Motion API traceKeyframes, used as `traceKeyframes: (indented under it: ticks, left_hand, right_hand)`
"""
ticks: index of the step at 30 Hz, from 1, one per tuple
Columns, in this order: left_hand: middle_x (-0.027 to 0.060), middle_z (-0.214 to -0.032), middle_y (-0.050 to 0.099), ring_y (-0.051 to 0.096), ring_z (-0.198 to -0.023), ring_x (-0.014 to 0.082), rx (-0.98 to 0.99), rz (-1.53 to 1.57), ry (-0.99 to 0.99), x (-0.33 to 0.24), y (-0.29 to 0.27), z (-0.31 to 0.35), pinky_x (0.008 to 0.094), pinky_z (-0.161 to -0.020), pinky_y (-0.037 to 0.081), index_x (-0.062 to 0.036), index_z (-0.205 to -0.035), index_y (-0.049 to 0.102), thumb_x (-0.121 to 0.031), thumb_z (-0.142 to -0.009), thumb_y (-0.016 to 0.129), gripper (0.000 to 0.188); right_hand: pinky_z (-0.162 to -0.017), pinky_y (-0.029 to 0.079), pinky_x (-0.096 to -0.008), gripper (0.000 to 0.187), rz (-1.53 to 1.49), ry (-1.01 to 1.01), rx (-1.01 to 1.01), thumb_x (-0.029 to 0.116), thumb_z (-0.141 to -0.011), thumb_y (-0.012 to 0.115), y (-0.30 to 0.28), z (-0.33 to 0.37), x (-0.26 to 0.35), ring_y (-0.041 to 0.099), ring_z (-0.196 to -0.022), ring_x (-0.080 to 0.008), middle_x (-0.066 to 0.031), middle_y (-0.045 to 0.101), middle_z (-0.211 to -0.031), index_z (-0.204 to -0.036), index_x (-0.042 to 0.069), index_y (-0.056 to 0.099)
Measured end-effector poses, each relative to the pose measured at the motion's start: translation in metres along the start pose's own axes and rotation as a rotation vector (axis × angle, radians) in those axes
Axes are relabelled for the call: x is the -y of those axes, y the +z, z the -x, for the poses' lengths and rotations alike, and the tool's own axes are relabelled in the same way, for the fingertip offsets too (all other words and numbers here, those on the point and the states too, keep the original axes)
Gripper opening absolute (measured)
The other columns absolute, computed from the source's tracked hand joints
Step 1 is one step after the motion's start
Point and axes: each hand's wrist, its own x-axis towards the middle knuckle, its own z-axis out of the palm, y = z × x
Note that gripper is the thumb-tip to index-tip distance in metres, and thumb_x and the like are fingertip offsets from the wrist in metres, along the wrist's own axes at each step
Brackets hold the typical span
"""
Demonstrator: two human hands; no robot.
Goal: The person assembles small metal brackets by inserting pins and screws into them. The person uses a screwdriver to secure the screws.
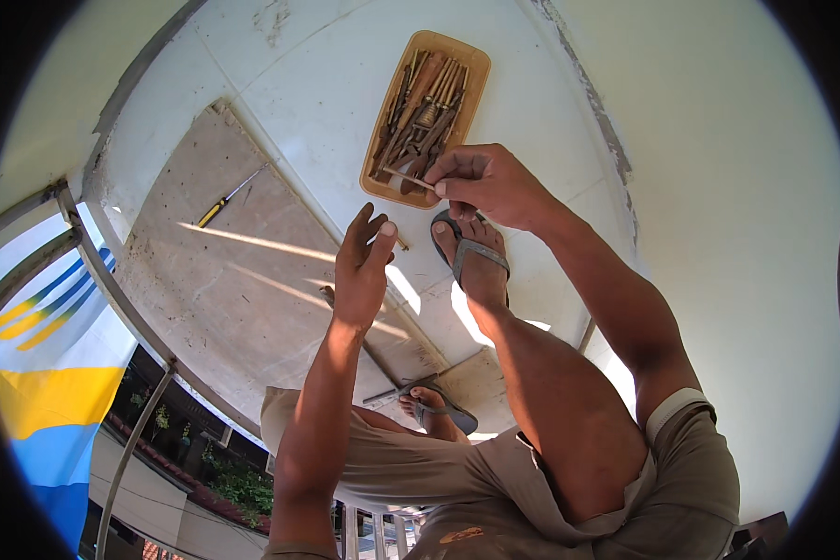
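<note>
In my right hand [485,187], a long, thin, nail-like metal rod [407,177] is pinched between thumb and fingers, over the near end of an orange-tan plastic tub [483,75]. Inside the tub lie several rusty drill bits and rods [429,107]. My left hand [362,266] is raised just nearer and left of the tub, thumb and fingers apart, with nothing visible between them. Beside its thumb shows a small brass-coloured screw-like piece [402,244]; whether it lies on the floor or touches the hand I cannot tell.
A screwdriver [217,209] with a yellow and black handle lies on a worn brown board [205,280] at left. My sandalled foot [481,266] stands close to the tub. A curved metal railing [126,299] and a coloured flag [56,392] border the left; a pale wall [737,233] rises at right.
</note>
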Motion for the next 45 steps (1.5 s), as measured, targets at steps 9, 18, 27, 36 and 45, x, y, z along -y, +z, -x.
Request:
traceKeyframes:
  ticks: [9, 18, 27, 36, 45]
  left_hand:
    - [0.0047, -0.097, 0.066, 0.064, -0.079, 0.0132, 0.023, 0.241, -0.17, -0.003, -0.007, -0.004, 0.028, -0.074, 0.053, -0.0029, -0.125, 0.063, -0.024, -0.106, 0.056, 0.029]
    - [0.0035, -0.093, 0.066, 0.063, -0.079, 0.0118, 0.01, 0.158, -0.099, -0.006, -0.016, -0.005, 0.0263, -0.073, 0.051, -0.0031, -0.121, 0.065, -0.027, -0.104, 0.058, 0.03]
    - [0.0041, -0.094, 0.066, 0.064, -0.08, 0.0122, -0.008, 0.126, -0.094, -0.01, -0.014, -0.002, 0.0262, -0.073, 0.05, -0.002, -0.121, 0.065, -0.027, -0.103, 0.059, 0.031]
    - [0.0047, -0.094, 0.067, 0.065, -0.081, 0.0125, -0.005, 0.08, -0.111, -0.011, -0.01, 0.0, 0.0268, -0.075, 0.051, -0.0014, -0.113, 0.067, -0.03, -0.102, 0.063, 0.031]
    - [0.0055, -0.091, 0.068, 0.065, -0.082, 0.014, 0.065, 0.358, -0.15, -0.027, 0.008, -0.001, 0.0288, -0.077, 0.052, -0.0031, -0.108, 0.064, -0.034, -0.104, 0.061, 0.032]
  right_hand:
    - [-0.077, 0.059, -0.0468, 0.023, 1.284, -0.1, -0.547, 0.018, -0.09, 0.066, -0.028, -0.095, 0.02, 0.073, -0.088, -0.0332, -0.016, 0.074, -0.103, -0.108, 0.006, 0.073]
    - [-0.083, 0.06, -0.0435, 0.031, 1.319, -0.065, -0.353, 0.02, -0.081, 0.074, -0.039, -0.118, 0.027, 0.072, -0.099, -0.0309, -0.0144, 0.071, -0.109, -0.108, 0.004, 0.072]
    - [-0.087, 0.058, -0.0458, 0.059, 1.273, -0.048, -0.293, 0.043, -0.079, 0.083, -0.042, -0.111, 0.039, 0.071, -0.1, -0.0338, -0.0148, 0.072, -0.104, -0.118, 0.003, 0.066]
    - [-0.07, 0.057, -0.0404, 0.033, 1.198, -0.309, -0.512, 0.029, -0.094, 0.069, -0.055, -0.083, 0.02, 0.072, -0.077, -0.0251, -0.0125, 0.073, -0.089, -0.109, 0.001, 0.069]
    - [-0.061, 0.052, -0.0261, 0.018, -0.189, -0.001, 0.132, 0.012, -0.1, 0.064, 0.015, 0.028, -0.004, 0.065, -0.067, -0.0108, -0.0091, 0.075, -0.094, -0.114, 0.0, 0.068]
